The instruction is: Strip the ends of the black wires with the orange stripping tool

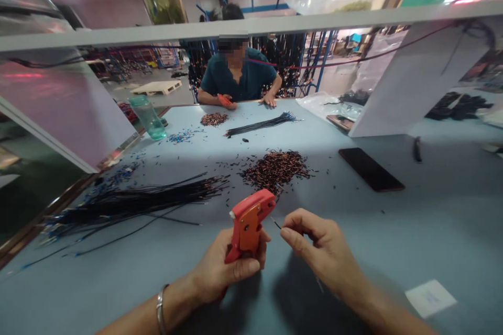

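My left hand (231,267) is wrapped round the handles of a red and orange wire stripper (251,222), its head tilted up and to the right. Just right of the tool, my right hand (314,241) pinches a thin black wire (277,223) near its end; a bare tip points at the stripper's jaws, apart from them. Part of the wire shows below the hand. Beyond the tool lies a pile of short black and copper-coloured scraps (275,167). A bundle of long black wires (149,199) lies to the left, with blue bits at its far-left ends.
A dark phone (371,169) and a white paper slip (432,297) lie on the right. Across the table (326,125), a person (238,76) holds a red tool near another wire bundle (259,124). A green bottle (147,118) stands back left. A white shelf (275,23) spans overhead.
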Demonstrator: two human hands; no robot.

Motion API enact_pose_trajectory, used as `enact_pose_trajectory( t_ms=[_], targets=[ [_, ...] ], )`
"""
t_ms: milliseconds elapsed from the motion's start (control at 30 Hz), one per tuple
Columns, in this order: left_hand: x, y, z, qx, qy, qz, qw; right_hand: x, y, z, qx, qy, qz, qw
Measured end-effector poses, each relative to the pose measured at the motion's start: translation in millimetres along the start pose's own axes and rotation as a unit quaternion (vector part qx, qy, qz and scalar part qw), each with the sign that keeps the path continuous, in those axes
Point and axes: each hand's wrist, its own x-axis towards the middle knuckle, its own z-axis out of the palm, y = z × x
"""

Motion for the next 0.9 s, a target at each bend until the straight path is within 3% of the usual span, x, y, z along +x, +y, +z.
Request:
enact_pose_trajectory(
  t_ms=[233, 400, 567, 733, 900],
  targets=[
    [-0.4, 6.1, 4.0, 0.149, 0.005, 0.066, 0.987, 0.8, 2.2, 1.9, 0.089, -0.042, 0.052, 0.994],
    [5.4, -1.2, 2.1, 0.359, 0.031, 0.244, 0.9, -1.1, 6.6, 7.2, 0.194, -0.08, 0.081, 0.974],
    [5.4, -9.8, -0.8, 0.47, 0.049, 0.251, 0.845, -1.2, 10.0, 5.8, 0.193, -0.105, 0.072, 0.973],
    [4.2, -11.9, -3.9, 0.533, 0.09, 0.298, 0.787, 1.0, 11.7, 3.9, 0.15, -0.126, 0.066, 0.978],
    [2.8, -13.8, -5.1, 0.562, 0.093, 0.304, 0.763, 0.9, 16.3, 5.2, 0.129, -0.136, 0.064, 0.98]
  ],
)
